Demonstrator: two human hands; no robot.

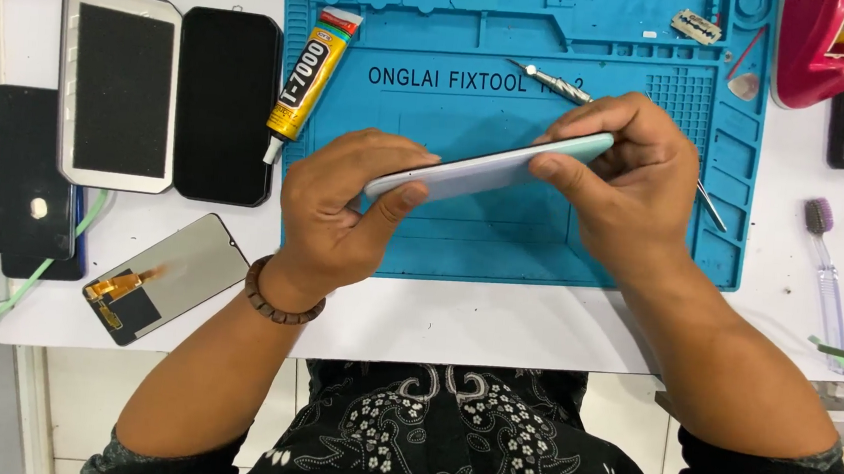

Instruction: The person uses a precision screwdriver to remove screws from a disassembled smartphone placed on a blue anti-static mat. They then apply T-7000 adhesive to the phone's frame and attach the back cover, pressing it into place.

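1. In the head view, a pale blue phone point(488, 167) is held edge-on in the middle of the frame, above a blue repair mat point(442, 239) that lies on the white worktop point(495, 323).
2. The left hand point(343, 216) is clamped on the lower left end of the phone, with the thumb pressed against its near edge and the fingers curled over the far side.
3. The right hand point(627, 178) is clamped on the upper right end, the thumb under the edge and the fingers laid over the top.
4. A brown bead bracelet point(276, 301) is worn on the left wrist.
5. A yellow glue tube point(306, 82) is seen at the mat's upper left edge, its nozzle pointing down and left.
6. Metal tweezers point(555, 80) lie on the mat behind the right hand, partly hidden by it.
7. At the left of the frame, a white-framed tablet point(118, 88) and a black panel point(226, 106) lie side by side.
8. A loose display panel point(163, 277) with an orange flex cable is found at the lower left of the worktop.
9. A clear-handled brush point(826, 269) lies at the right, and a pink tape dispenser point(824, 43) stands at the upper right.
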